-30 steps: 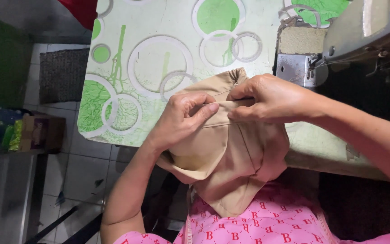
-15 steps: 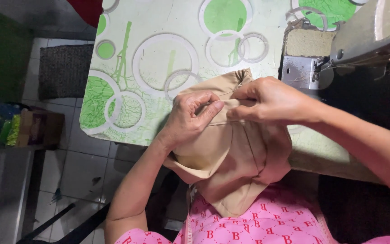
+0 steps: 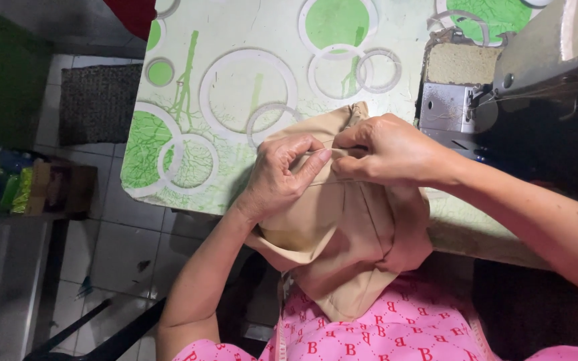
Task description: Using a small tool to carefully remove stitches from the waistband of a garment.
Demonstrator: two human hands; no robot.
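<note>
At the bottom of the frame is a pink shirt (image 3: pixel 382 334). Above it, in the middle, the left hand (image 3: pixel 282 177) and right hand (image 3: pixel 386 150) both pinch the tan cloth (image 3: pixel 342 247). It hangs over the green counter (image 3: pixel 235 40). A grey sewing machine (image 3: pixel 536 60) sits upper right.

Left hand (image 3: pixel 282 177) edged slightly right, fingertips now meeting right hand (image 3: pixel 386 150) over tan fabric (image 3: pixel 342 227) fold at frame centre
</note>
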